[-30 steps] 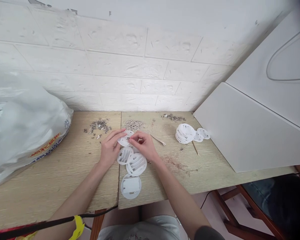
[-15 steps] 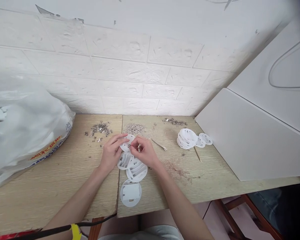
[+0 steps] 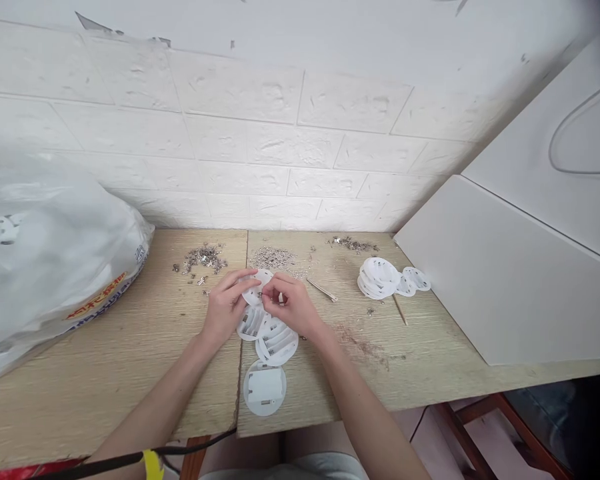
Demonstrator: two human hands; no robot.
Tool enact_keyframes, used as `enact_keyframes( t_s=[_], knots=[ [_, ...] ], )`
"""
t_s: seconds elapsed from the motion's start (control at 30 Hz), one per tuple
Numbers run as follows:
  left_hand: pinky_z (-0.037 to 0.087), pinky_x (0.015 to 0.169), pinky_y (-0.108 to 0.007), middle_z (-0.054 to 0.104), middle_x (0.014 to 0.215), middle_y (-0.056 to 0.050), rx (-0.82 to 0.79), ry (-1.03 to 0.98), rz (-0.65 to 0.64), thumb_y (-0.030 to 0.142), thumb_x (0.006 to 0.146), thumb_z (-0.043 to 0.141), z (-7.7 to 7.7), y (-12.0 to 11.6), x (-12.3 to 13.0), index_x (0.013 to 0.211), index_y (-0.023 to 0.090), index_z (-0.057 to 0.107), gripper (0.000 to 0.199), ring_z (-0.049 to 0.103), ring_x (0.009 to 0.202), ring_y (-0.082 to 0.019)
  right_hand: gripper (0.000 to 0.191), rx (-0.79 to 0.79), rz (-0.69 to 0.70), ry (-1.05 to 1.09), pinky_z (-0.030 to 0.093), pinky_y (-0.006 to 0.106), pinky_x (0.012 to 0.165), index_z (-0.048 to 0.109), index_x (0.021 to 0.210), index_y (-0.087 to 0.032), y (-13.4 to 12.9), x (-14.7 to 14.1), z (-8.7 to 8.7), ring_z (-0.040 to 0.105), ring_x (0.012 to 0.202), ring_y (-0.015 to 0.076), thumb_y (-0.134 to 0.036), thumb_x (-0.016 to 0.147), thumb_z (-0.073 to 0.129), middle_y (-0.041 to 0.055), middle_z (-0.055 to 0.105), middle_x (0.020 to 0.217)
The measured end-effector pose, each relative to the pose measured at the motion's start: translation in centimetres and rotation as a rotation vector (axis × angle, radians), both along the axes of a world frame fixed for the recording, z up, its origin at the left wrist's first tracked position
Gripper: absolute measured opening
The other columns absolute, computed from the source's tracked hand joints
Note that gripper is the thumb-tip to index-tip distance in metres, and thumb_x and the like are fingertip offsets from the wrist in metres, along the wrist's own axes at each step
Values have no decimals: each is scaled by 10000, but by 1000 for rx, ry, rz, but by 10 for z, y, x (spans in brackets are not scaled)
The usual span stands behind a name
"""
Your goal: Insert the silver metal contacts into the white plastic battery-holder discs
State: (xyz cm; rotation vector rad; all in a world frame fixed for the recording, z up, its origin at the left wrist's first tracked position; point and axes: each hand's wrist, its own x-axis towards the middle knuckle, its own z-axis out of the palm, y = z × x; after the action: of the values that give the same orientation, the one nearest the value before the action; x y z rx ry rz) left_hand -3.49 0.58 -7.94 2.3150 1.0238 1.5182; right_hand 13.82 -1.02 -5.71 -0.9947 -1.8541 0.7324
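Note:
My left hand (image 3: 225, 307) grips a round white plastic battery cover (image 3: 253, 293) by its left side, fingers across the top. At the cover's right edge, my right hand (image 3: 294, 305) is closed in a pinch; whatever sits between its fingertips is too small to make out. Just below lie a slotted white battery case (image 3: 251, 324) and another slotted case (image 3: 278, 344), overlapping. Nearest me rests a round white piece (image 3: 265, 399) with a raised square back. Behind my hands is a pile of tiny metal parts (image 3: 273, 257).
Metal clips (image 3: 205, 257) lie heaped at left, more metal pieces (image 3: 353, 245) at back right. A stack of white discs (image 3: 379, 277) stands right, beside a thin stick (image 3: 400, 310). Tweezers (image 3: 322, 290) lie nearer. A large plastic bag (image 3: 60, 260) fills the left; a white panel (image 3: 460, 280) borders the right.
The whole view has shifted slightly, so things appear a little further right. Both hands keep nearly the same hold on the battery cover.

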Motion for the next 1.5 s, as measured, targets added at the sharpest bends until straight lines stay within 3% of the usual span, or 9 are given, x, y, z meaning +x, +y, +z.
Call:
enact_keyframes(
  t_s=[0.43,0.67,0.93,1.5],
  knots=[
    [523,878,-348,685,1123,-78,19,24,40,103,894,515,2,3,-4,969,204,719,239,634,1016,-186,88,-20,61,-35,394,215,575,581,703,-180,-1,-5,-4,495,639,91,-104,747,577,-16,537,713],
    [535,858,-322,700,1093,-62,-65,-58,73,126,872,542,7,2,-4,918,205,729,208,659,985,-177,86,-100,-83,146,384,219,524,639,738,-180,-2,-5,5,501,607,95,-223,801,601,5,608,715],
    [535,874,-340,706,1081,-67,-96,-62,64,138,865,561,7,1,-3,902,196,732,185,663,986,-180,90,-149,-88,167,403,233,544,659,741,-181,-2,-7,1,521,617,99,-243,793,621,7,631,725],
    [533,850,-350,705,1027,-60,-102,-54,120,171,854,561,3,1,-2,879,208,735,180,664,940,-182,130,28,-128,28,394,243,565,552,666,-189,-2,-7,-1,480,600,102,-202,794,571,-5,566,658]
  ],
)
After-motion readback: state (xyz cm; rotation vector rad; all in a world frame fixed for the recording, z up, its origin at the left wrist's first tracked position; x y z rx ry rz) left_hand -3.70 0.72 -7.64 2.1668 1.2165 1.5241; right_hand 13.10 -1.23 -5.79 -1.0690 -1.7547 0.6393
